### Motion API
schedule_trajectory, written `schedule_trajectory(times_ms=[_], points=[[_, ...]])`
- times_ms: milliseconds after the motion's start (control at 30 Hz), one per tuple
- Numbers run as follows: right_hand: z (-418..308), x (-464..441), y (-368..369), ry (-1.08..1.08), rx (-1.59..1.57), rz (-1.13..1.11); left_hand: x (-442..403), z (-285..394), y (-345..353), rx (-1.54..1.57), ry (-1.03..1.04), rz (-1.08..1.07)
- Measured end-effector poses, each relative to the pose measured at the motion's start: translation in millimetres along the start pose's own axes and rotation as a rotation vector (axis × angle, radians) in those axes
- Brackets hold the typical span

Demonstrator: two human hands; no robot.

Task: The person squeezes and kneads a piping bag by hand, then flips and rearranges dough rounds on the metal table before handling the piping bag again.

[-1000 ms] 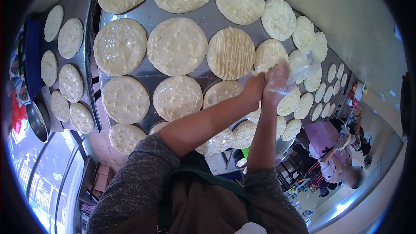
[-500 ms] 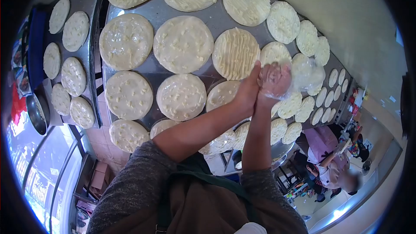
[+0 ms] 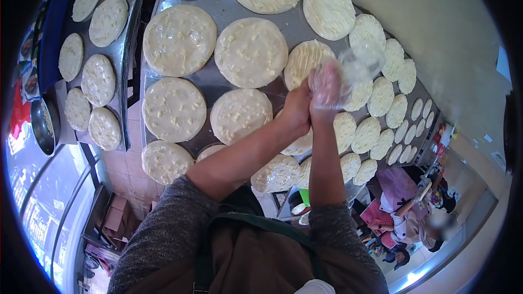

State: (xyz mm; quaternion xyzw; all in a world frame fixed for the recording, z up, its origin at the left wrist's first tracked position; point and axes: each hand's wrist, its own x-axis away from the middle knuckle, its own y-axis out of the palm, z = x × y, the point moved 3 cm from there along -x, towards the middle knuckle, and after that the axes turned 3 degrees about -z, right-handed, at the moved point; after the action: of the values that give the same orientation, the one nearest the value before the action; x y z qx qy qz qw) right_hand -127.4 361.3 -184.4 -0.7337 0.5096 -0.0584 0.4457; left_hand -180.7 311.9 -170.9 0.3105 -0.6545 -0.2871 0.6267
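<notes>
My right hand (image 3: 328,83) is inside a clear plastic glove (image 3: 360,68), whose loose end spreads to the upper right. Blur hides how its fingers are bent. At the right wrist, my left hand (image 3: 297,108) is bare and closed against the lower edge of the plastic. Both hands are above the large round dough pieces laid in rows on the metal table. Just behind them lies a round with ridged cream stripes (image 3: 305,61). Nearby, a glossy round (image 3: 251,53) carries small pale lumps.
The metal table (image 3: 210,133) carries many coated rounds, with smaller ones (image 3: 404,130) at its far right. A second metal table (image 3: 129,24) with several rounds stands left, beside a dark pan (image 3: 44,126). At lower right are a person (image 3: 411,220) and another person's head (image 3: 402,258).
My hands have shifted slightly left, still together at the right wrist. The loose plastic has swung upward. The view has turned a little, and a second person's head now shows at lower right.
</notes>
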Motion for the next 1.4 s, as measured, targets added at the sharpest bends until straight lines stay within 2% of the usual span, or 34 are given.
schedule_trajectory(times_ms=[33, 133, 200, 233, 333, 367, 400, 433, 467, 567, 633, 733, 833, 967, 1033, 1133, 1233, 1367, 1400], points=[[5, 10, -2, 0.074, -0.066, -0.037, 5, -3, -2, -0.007, -0.023, 0.001], [14, 7, 9, 0.304, -0.378, 0.031, -8, -6, -8, -0.039, -0.056, -0.049], [-20, -23, -5, 0.208, -0.207, 0.14, -15, -3, 7, -0.01, -0.166, -0.082], [-27, -29, -12, 0.239, -0.144, 0.123, -13, 0, 11, -0.064, -0.102, -0.099], [-45, -21, -30, 0.495, 0.068, -0.145, 13, 7, 10, -0.279, 0.004, -0.201], [-65, -18, -50, 0.485, -0.095, -0.119, 25, 8, 8, -0.362, 0.059, -0.229], [-82, -8, -74, 0.379, -0.05, -0.049, 50, 8, 19, -0.449, 0.015, -0.198], [-99, 2, -99, 0.276, 0.002, 0.023, 68, 5, 15, -0.468, -0.075, -0.261], [-116, 18, -121, 0.098, 0.258, 0.099, 85, 4, 12, -0.481, -0.144, -0.316], [-162, 75, -196, 0.328, 0.29, 0.024, 129, -11, -8, -0.577, -0.26, -0.26], [-175, 127, -228, 0.433, 0.229, -0.129, 150, -26, -31, -0.61, -0.391, -0.243], [-204, 201, -271, 0.431, 0.189, -0.135, 186, -71, -63, -0.594, -0.7, -0.346], [-227, 272, -301, 0.534, 0.317, 0.06, 233, -117, -89, -0.739, -1.002, -0.249], [-216, 363, -332, 0.795, 0.314, 0.208, 274, -151, -108, -1.002, -1.077, -0.26], [-202, 412, -341, 0.907, 0.367, 0.199, 280, -165, -114, -1.106, -1.065, -0.285], [-149, 494, -337, 1.056, 0.299, 0.232, 271, -192, -134, -1.286, -1.011, -0.319], [-129, 530, -363, 1.046, 0.321, 0.329, 240, -234, -174, -1.373, -0.975, -0.279], [-143, 549, -419, 1.08, 0.296, 0.553, 202, -311, -227, -1.513, -1.068, -0.312], [-140, 562, -427, 1.144, 0.244, 0.569, 191, -337, -238, -1.585, -1.101, -0.305]])
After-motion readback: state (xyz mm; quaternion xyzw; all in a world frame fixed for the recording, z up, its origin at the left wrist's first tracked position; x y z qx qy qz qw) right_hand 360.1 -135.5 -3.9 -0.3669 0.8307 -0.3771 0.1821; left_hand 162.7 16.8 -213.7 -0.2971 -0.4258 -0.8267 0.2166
